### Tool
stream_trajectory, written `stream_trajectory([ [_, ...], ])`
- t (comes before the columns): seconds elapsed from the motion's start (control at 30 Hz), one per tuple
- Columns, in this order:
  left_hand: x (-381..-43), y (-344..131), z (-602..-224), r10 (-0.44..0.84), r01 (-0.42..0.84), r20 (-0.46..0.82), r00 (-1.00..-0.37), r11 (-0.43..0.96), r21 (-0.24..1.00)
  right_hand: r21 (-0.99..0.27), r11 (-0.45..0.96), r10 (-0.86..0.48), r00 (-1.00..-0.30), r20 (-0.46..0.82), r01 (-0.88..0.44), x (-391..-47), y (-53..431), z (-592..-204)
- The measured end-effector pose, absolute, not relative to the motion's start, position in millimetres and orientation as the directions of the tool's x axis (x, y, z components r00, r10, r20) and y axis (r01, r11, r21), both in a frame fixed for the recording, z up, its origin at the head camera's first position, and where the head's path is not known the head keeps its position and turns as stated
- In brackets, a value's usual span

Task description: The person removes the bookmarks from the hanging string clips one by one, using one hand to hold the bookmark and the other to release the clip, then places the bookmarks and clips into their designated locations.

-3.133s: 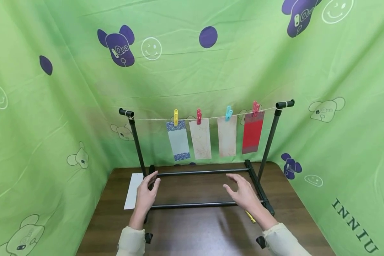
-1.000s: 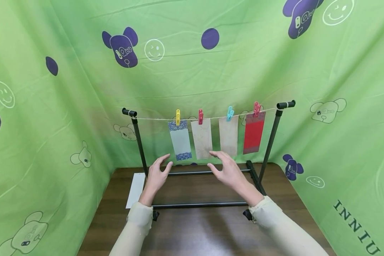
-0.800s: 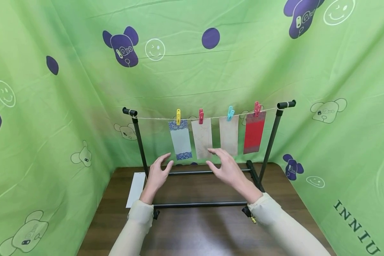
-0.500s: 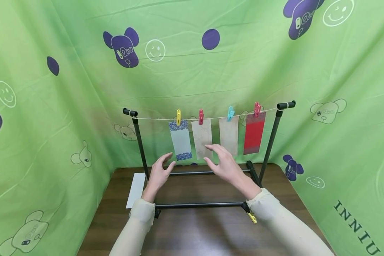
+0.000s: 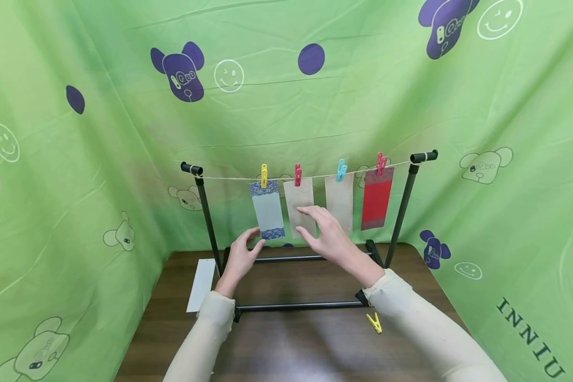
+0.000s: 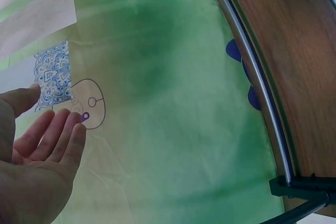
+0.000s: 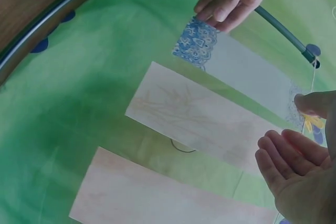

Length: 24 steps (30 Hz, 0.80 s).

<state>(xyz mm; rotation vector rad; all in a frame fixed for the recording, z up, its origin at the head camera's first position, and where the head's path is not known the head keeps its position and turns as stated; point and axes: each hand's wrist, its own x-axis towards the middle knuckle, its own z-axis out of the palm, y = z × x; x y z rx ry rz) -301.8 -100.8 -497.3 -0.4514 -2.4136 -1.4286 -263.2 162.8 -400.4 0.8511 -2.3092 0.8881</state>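
A blue-and-white patterned paper strip (image 5: 267, 209) hangs from a string under a yellow clothespin (image 5: 264, 176). My left hand (image 5: 241, 257) is at its lower left corner, thumb and fingers apart; in the left wrist view the thumb overlaps the patterned end (image 6: 54, 72). To the right, a pale paper strip (image 5: 293, 199) hangs from a red clothespin (image 5: 297, 175). In front of its lower half my right hand (image 5: 329, 236) is raised with thumb and fingers spread, holding nothing. The right wrist view shows this hand (image 7: 304, 174) below the patterned strip's clipped end.
The string (image 5: 224, 179) spans a black frame (image 5: 207, 223). Another pale strip (image 5: 340, 201) hangs from a blue clothespin (image 5: 341, 170), and a red strip (image 5: 376, 201) from a red one. On the wooden table (image 5: 291, 345) lie a white strip (image 5: 201, 284) and a yellow clothespin (image 5: 374, 322).
Both hands have risen and moved inward toward the hanging strips. The left has reached the patterned strip's lower corner; the right has moved left and up. The yellow clothespin on the table is uncovered.
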Motion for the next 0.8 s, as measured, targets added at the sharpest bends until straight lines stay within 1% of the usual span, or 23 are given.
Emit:
stream_trajectory([
  [0.2,-305,-98,-499,0.106,0.401,0.399,-0.911,0.454,0.795,-0.377,0.578,-0.384,-0.649,0.657,-0.724,-267,160,-394],
  [0.6,-307,-93,-498,0.084,0.383,0.39,-0.917,0.453,0.805,-0.308,0.528,-0.417,-0.558,0.718,-0.791,-274,145,-375],
  [0.8,-308,-91,-498,0.074,0.393,0.403,-0.912,0.436,0.809,-0.321,0.531,-0.431,-0.576,0.695,-0.784,-278,137,-365],
])
